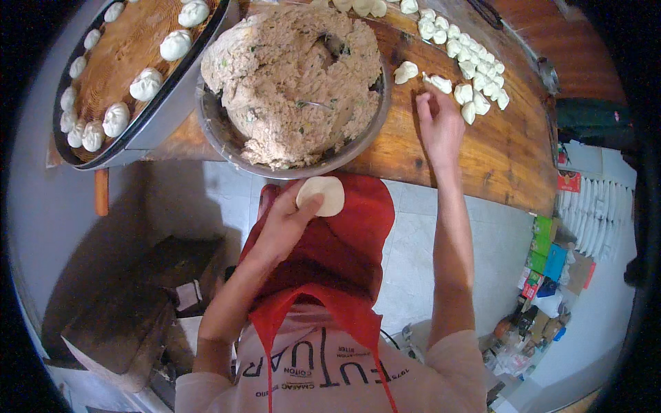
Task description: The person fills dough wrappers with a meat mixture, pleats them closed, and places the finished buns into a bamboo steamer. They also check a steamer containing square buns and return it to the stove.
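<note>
A flat round dough wrapper (pixel 333 194) lies across the fingers of my left hand (pixel 286 222), with the thumb pressed on top, just below the bowl's near rim. My right hand (pixel 443 131) is over the wooden table with its fingers bent, at a small piece of dough (pixel 439 82); whether they grip it is hidden by the hand. Another flattened dough piece (pixel 406 72) lies to its left. Several dough pieces (pixel 480 64) sit in a cluster beyond and to the right. A large metal bowl (pixel 356 152) is heaped with minced filling (pixel 294 82), with a thin metal utensil (pixel 316 105) stuck in it.
At the left, a round steamer tray (pixel 121 62) holds several pleated buns (pixel 146 84) around its edge. The wooden table (pixel 496 165) has its near edge before me. A dark box-like object (pixel 119 315) stands low left; boxes and bags (pixel 542 289) line the right wall.
</note>
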The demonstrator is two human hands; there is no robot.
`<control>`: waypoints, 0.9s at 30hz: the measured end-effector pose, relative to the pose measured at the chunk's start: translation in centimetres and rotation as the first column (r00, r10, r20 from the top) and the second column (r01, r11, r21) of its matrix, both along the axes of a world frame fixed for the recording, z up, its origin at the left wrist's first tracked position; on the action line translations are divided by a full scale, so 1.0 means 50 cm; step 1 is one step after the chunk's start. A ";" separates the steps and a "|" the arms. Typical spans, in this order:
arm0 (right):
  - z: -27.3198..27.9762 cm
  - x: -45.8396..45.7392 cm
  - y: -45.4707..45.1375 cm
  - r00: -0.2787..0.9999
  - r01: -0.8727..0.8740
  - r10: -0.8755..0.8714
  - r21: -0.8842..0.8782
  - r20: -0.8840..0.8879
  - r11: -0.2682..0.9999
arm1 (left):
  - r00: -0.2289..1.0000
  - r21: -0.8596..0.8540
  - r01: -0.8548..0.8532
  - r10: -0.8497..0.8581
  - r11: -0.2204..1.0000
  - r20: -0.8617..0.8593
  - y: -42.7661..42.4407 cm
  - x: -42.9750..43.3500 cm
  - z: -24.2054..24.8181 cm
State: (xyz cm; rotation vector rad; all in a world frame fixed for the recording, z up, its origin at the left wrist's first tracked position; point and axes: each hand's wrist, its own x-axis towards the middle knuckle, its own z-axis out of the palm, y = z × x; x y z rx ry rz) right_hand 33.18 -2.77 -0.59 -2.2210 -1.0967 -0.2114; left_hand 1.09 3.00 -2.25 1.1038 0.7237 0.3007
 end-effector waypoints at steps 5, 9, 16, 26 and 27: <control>-0.029 0.095 0.043 0.927 0.075 -0.001 -0.181 0.376 0.981 | 0.992 -0.297 -0.052 0.084 0.954 0.096 -0.029 0.017 0.024; -0.016 0.084 0.031 0.947 -0.003 0.043 -0.125 0.319 0.992 | 0.976 -0.525 0.084 0.038 0.847 0.216 -0.018 0.021 0.021; 0.036 -0.236 -0.113 0.647 -0.163 0.135 0.036 -0.750 0.986 | 0.956 -0.507 -0.021 0.165 0.862 0.241 -0.024 0.031 0.021; 0.051 -0.341 -0.117 0.756 -0.403 0.349 0.026 -0.553 0.915 | 0.972 0.071 0.171 -0.180 0.983 0.151 -0.023 0.033 0.013; 0.052 -0.346 -0.118 0.727 -0.367 0.310 0.034 -0.613 0.929 | 0.970 0.094 0.173 -0.186 0.980 0.158 -0.023 0.029 0.011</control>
